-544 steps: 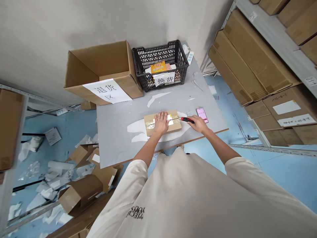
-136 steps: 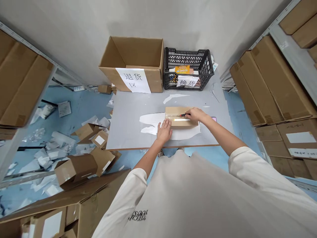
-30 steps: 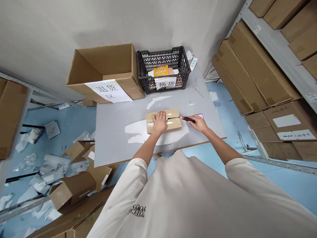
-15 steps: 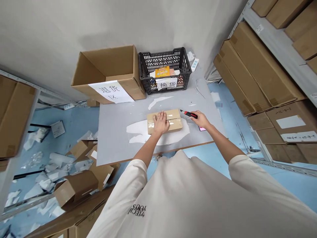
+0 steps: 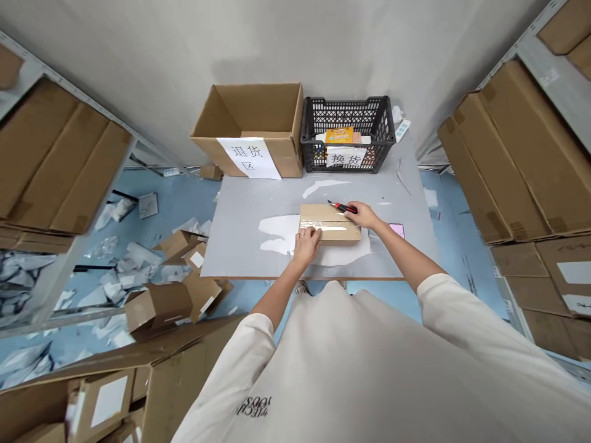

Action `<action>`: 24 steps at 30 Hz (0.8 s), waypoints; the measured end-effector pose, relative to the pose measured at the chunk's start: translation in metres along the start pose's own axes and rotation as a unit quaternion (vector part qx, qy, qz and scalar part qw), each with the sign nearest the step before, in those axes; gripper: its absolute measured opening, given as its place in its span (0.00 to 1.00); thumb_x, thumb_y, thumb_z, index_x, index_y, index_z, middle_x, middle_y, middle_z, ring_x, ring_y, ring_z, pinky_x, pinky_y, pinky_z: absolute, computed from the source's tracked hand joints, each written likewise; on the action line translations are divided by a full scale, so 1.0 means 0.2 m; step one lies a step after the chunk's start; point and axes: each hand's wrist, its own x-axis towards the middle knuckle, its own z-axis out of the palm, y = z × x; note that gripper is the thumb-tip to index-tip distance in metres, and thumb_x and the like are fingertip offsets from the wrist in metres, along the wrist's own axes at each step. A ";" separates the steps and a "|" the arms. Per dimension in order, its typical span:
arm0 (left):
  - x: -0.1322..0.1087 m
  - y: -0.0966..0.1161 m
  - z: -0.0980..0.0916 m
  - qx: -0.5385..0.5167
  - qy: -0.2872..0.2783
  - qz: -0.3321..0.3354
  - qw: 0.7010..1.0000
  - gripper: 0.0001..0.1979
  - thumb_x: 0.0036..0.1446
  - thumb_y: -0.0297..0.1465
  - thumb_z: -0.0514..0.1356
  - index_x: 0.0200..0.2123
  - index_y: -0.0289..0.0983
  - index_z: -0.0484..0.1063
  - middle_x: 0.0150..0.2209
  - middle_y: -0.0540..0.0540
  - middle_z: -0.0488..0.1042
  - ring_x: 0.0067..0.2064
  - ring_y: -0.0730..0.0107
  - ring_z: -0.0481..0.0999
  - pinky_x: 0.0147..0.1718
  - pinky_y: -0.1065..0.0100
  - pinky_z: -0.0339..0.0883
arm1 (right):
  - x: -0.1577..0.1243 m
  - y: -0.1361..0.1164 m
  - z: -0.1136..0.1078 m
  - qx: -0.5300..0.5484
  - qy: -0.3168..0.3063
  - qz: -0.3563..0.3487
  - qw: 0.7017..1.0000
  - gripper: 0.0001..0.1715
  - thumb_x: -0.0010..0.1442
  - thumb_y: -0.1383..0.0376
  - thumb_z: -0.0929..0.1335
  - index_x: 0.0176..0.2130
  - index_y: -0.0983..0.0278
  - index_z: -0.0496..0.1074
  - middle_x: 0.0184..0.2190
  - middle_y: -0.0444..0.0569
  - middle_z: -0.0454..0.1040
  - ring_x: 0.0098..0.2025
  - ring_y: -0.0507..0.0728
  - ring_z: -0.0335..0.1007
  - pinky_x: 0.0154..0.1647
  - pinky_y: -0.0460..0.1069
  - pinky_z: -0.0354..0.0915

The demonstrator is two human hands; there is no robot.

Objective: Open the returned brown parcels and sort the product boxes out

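Note:
A small cardboard box (image 5: 330, 215) with clear tape along its top seam lies on white torn paper (image 5: 277, 226) on the grey table (image 5: 240, 203). My left hand (image 5: 306, 243) grips its near left corner, fingers bent over the top edge. In my right hand (image 5: 362, 215) is a red and black utility knife (image 5: 345, 208), held over the far right part of the box. Its tip points left, and the blade appears to be above the top; I cannot tell whether it touches.
A large open carton (image 5: 249, 117) and a black plastic crate (image 5: 348, 132) holding small packs stand along the table's back. A phone (image 5: 397, 230) lies to the right. Shelves with cartons (image 5: 512, 154) flank both sides. Empty boxes (image 5: 157, 307) and paper scraps litter the left floor.
My left hand has slid from the box's top to its near left corner. My right hand has brought the knife from beside the box to over it. The view has turned left.

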 end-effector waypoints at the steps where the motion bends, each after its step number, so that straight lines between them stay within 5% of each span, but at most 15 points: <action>1: 0.00 -0.01 0.00 -0.001 0.000 -0.010 1.000 0.26 0.76 0.36 0.54 0.73 0.43 0.70 0.66 0.34 0.73 0.65 0.44 0.72 0.64 0.48 0.68 | 0.00 0.00 0.01 -0.011 0.000 0.009 1.000 0.19 0.66 0.54 0.72 0.51 0.60 0.83 0.53 0.55 0.86 0.58 0.71 0.78 0.65 0.66 0.69; 7: 0.05 -0.06 -0.01 -0.045 -0.014 -0.092 0.995 0.30 0.75 0.30 0.48 0.76 0.47 0.65 0.65 0.36 0.72 0.54 0.48 0.81 0.53 0.52 0.77 | -0.16 0.03 0.02 -0.024 0.008 0.059 0.998 0.21 0.67 0.51 0.72 0.54 0.58 0.82 0.52 0.56 0.86 0.58 0.72 0.79 0.65 0.67 0.69; 15: 0.14 -0.14 0.00 -0.142 0.052 -0.067 0.986 0.27 0.74 0.36 0.55 0.72 0.37 0.70 0.72 0.30 0.64 0.68 0.46 0.76 0.65 0.49 0.76 | -0.43 -0.05 0.16 0.133 0.022 0.084 0.987 0.22 0.66 0.47 0.72 0.52 0.57 0.78 0.48 0.51 0.86 0.50 0.65 0.82 0.54 0.59 0.76; 20: 0.25 -0.20 -0.05 -0.170 0.032 -0.032 0.984 0.32 0.68 0.28 0.55 0.74 0.37 0.68 0.81 0.34 0.56 0.77 0.48 0.67 0.68 0.50 0.74 | -0.48 -0.13 0.28 0.228 -0.011 0.101 0.968 0.23 0.64 0.45 0.72 0.50 0.57 0.74 0.38 0.46 0.84 0.45 0.63 0.81 0.55 0.59 0.76; 24: 0.27 -0.21 -0.11 -0.126 0.030 -0.048 0.990 0.33 0.67 0.26 0.54 0.74 0.39 0.68 0.79 0.35 0.62 0.79 0.47 0.63 0.74 0.44 0.64 | -0.47 -0.16 0.33 0.285 -0.037 0.095 0.953 0.25 0.63 0.43 0.73 0.48 0.56 0.72 0.39 0.45 0.84 0.45 0.61 0.82 0.59 0.61 0.75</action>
